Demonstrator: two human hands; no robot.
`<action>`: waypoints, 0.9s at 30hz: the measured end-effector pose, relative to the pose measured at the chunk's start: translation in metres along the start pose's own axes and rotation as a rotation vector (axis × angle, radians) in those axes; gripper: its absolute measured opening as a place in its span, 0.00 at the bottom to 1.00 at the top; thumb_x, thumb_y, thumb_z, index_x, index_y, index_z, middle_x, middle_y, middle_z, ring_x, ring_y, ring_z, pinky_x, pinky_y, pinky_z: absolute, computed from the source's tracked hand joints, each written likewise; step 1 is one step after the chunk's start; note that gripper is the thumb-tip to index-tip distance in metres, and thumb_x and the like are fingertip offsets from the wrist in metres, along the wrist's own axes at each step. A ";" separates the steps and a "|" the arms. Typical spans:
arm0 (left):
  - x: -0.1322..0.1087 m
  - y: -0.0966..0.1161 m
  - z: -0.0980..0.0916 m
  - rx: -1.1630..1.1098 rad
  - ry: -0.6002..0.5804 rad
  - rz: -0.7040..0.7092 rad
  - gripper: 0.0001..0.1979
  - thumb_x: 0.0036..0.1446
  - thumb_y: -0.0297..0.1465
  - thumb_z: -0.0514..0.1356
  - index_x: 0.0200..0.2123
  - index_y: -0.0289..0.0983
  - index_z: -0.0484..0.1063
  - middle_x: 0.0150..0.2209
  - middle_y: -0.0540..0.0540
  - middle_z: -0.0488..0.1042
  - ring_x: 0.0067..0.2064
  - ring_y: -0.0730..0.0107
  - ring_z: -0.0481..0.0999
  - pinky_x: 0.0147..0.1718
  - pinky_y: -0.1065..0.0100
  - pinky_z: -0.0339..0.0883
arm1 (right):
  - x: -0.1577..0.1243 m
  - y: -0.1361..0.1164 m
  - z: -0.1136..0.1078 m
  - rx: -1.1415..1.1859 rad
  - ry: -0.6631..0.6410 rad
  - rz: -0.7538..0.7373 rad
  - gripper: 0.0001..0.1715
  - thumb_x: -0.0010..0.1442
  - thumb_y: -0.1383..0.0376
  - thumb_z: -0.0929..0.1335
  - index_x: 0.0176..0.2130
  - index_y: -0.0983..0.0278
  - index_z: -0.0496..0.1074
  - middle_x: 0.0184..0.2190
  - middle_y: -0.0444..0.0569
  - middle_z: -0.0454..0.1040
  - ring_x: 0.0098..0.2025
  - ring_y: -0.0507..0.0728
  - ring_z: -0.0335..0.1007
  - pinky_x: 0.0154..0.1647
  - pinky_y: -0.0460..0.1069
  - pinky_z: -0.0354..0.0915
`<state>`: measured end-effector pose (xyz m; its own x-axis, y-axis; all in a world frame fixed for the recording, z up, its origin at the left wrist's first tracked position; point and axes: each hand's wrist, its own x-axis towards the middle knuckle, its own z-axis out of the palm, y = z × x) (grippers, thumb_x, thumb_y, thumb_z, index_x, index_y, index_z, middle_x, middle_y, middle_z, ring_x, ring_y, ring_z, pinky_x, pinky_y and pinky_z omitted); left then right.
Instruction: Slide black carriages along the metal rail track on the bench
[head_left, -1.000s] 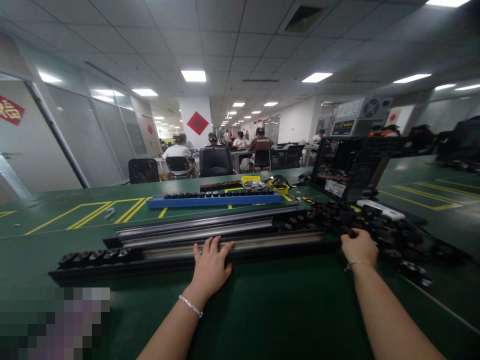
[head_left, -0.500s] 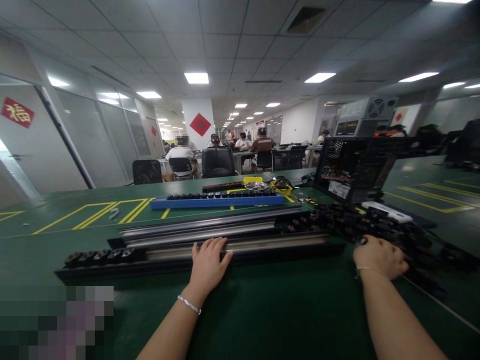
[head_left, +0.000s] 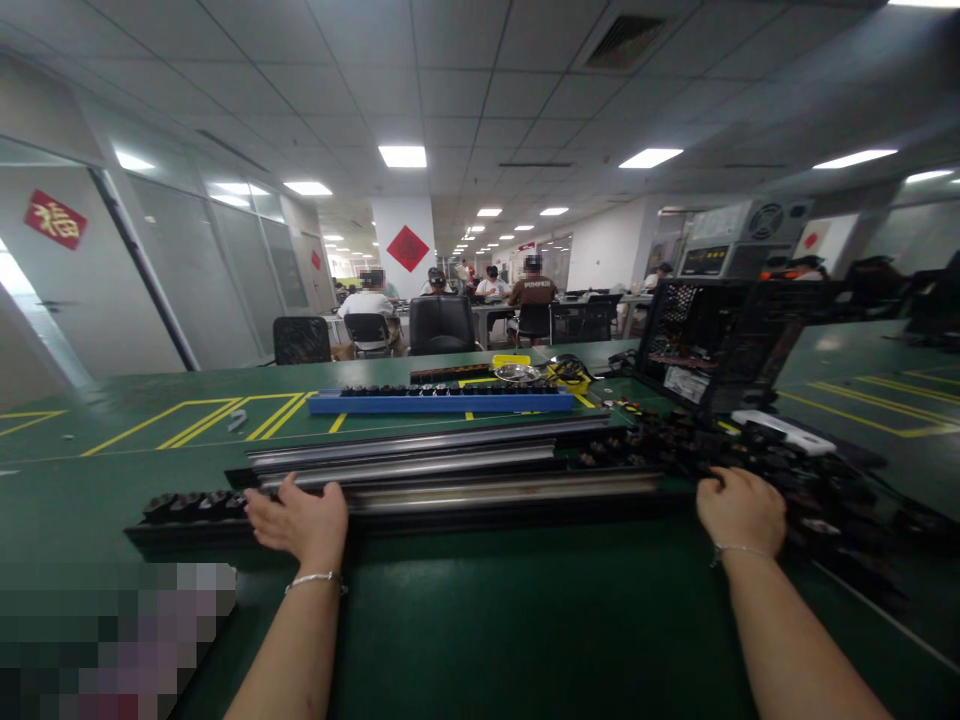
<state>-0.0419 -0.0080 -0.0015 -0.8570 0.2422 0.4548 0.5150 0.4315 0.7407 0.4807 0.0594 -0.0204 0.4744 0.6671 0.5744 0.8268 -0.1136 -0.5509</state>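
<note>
My left hand (head_left: 300, 522) is at the left part of the nearest long black tray with a metal rail (head_left: 510, 494), its fingers stretched out and the thumb apart. Just left of its fingertips, a row of small black parts (head_left: 191, 506) sits at the tray's end. My right hand (head_left: 742, 512) is by the tray's right end, beside a heap of small black parts (head_left: 675, 440). Its fingers are curled inward, and what they hold, if anything, is hidden. Behind the nearest tray lie two more metal rails (head_left: 420, 462).
A blue tray (head_left: 442, 403) with a row of black parts lies farther back on the green table (head_left: 525, 620). A round metal dish (head_left: 517, 373) and an open computer case (head_left: 694, 345) stand behind. A white object (head_left: 781, 430) borders the heap. Several people sit beyond.
My left hand has moved left along the nearest tray, toward the row of black parts. My right hand has shifted slightly left at the heap's edge. The view has turned a little.
</note>
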 end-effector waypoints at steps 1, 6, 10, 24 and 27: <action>0.003 -0.001 0.000 -0.012 -0.013 -0.061 0.28 0.50 0.37 0.56 0.54 0.34 0.61 0.65 0.30 0.42 0.65 0.41 0.43 0.57 0.41 0.45 | 0.000 -0.005 0.003 -0.030 0.021 -0.045 0.22 0.50 0.65 0.59 0.40 0.67 0.74 0.44 0.61 0.70 0.53 0.67 0.60 0.55 0.64 0.55; 0.016 -0.008 0.004 -0.056 -0.052 -0.179 0.28 0.48 0.37 0.58 0.54 0.36 0.62 0.65 0.31 0.43 0.65 0.42 0.44 0.57 0.42 0.46 | -0.008 -0.022 0.025 0.036 -0.158 -0.186 0.25 0.54 0.60 0.57 0.43 0.68 0.73 0.48 0.57 0.70 0.53 0.60 0.62 0.58 0.54 0.55; 0.022 -0.012 0.006 -0.044 -0.013 -0.175 0.25 0.49 0.39 0.57 0.51 0.37 0.66 0.64 0.34 0.48 0.65 0.43 0.45 0.58 0.43 0.45 | -0.012 -0.018 0.034 0.081 -0.225 -0.098 0.25 0.53 0.60 0.57 0.44 0.65 0.73 0.52 0.54 0.67 0.56 0.58 0.60 0.59 0.52 0.55; 0.017 -0.007 0.004 -0.033 -0.009 -0.171 0.23 0.49 0.39 0.55 0.49 0.37 0.67 0.61 0.36 0.53 0.64 0.45 0.45 0.58 0.44 0.45 | -0.013 -0.023 0.028 0.068 -0.242 -0.045 0.24 0.50 0.63 0.59 0.43 0.64 0.74 0.49 0.52 0.69 0.53 0.59 0.63 0.56 0.53 0.58; 0.016 -0.007 0.006 -0.033 -0.013 -0.166 0.23 0.49 0.39 0.56 0.49 0.38 0.67 0.61 0.36 0.53 0.65 0.45 0.45 0.57 0.44 0.46 | -0.016 -0.027 0.026 0.056 -0.255 -0.041 0.23 0.51 0.62 0.59 0.43 0.62 0.74 0.49 0.51 0.70 0.52 0.59 0.64 0.55 0.53 0.59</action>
<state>-0.0597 -0.0022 -0.0021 -0.9304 0.1811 0.3187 0.3665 0.4381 0.8208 0.4434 0.0713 -0.0306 0.3435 0.8352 0.4294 0.8224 -0.0467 -0.5670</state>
